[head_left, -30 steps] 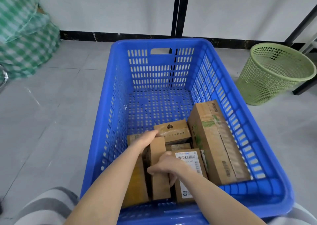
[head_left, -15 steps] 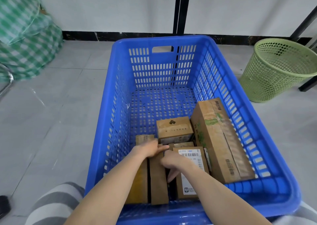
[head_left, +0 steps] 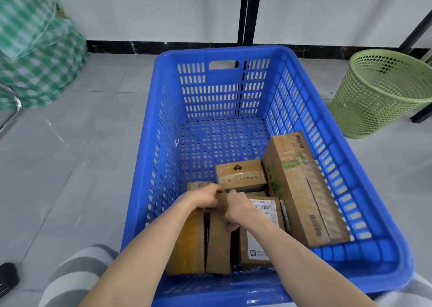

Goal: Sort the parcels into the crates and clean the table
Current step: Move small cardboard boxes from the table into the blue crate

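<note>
A blue slotted crate (head_left: pixel 383 231) stands on the floor in front of me with several cardboard parcels packed at its near end. Both hands reach into it. My left hand (head_left: pixel 205 198) grips the far top edge of a narrow upright brown parcel (head_left: pixel 218 248). My right hand (head_left: pixel 237 207) holds the same parcel from its right side, thumb down along its face. To its left stands a yellow-taped parcel (head_left: pixel 187 243). A labelled parcel (head_left: pixel 259 238) sits to the right, a small box with a black logo (head_left: pixel 240 174) behind, and a long box (head_left: pixel 304 189) along the right wall.
The far half of the crate floor (head_left: pixel 222 138) holds nothing. A green mesh wastebasket (head_left: pixel 383 91) stands on the floor to the right. A green checked bag (head_left: pixel 35 47) sits at the far left. Black frame legs (head_left: pixel 247 11) rise behind the crate.
The narrow parcel has been stood upright between its neighbours. My left hand slid back from the far box to the parcel's top edge, close to my right hand.
</note>
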Demonstrator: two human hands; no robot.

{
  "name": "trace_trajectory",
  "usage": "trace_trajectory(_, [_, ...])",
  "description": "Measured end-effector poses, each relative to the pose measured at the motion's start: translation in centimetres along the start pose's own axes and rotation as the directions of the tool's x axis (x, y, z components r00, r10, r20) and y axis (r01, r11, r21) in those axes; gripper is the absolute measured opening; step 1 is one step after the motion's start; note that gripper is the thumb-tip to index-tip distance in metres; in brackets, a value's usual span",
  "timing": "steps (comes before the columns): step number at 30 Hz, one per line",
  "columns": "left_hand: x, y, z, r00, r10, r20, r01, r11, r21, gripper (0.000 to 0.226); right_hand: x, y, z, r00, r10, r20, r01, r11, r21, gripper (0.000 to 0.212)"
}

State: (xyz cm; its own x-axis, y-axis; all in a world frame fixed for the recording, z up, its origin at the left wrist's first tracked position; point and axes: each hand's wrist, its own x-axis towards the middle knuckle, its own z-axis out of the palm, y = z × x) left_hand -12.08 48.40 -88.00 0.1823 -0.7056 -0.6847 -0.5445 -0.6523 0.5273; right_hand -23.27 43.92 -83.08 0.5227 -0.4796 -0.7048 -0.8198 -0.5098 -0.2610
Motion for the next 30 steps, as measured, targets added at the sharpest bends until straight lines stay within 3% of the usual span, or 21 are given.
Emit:
trace_trajectory(4, [-0.1,0.4,0.5,0.998,-0.020,-0.060,0.017,0.998,-0.059,0.052,0.1,-0.3,0.0,0.998,-0.032,-0.058,0.030,0.999,-0.035,0.051])
trace_trajectory(9, [-0.1,0.8,1.0,0.974,-0.079,-0.211,0.047,0.987,-0.155,0.022,0.1,-0.4,-0.1,0.993,-0.049,-0.105,0.050,0.999,0.006,0.040])
trace_trajectory(15, [-0.6,1.1,1.5,0.941,-0.053,-0.336,0.004,0.989,-0.145,0.023,0.4,0.0,-0.4,0.990,-0.092,-0.102,0.088,0.995,-0.042,0.040])
trace_trajectory(19, [-0.9,0.0,1.4,0.999,0.001,-0.045,0.003,0.994,0.107,0.029,0.6,-0.5,1.1,0.992,-0.125,0.020,0.127,0.968,-0.216,0.077])
trace_trajectory(21, [-0.8,-0.5,1.7,0.998,-0.053,0.029,0.042,0.953,0.301,0.031,0.5,-0.8,1.9,0.987,-0.128,0.095,0.156,0.899,-0.408,0.070])
trace_trajectory(24, [-0.7,-0.6,2.4,0.997,-0.073,-0.032,0.079,0.867,0.492,0.034,0.4,-1.0,2.7,0.978,-0.139,0.158,0.207,0.780,-0.591,0.041])
trace_trajectory(30, [0.2,-0.9,3.9,0.980,0.004,-0.198,0.140,0.695,0.705,0.046,0.5,-0.5,2.0,0.973,-0.167,0.156,0.225,0.819,-0.528,0.032])
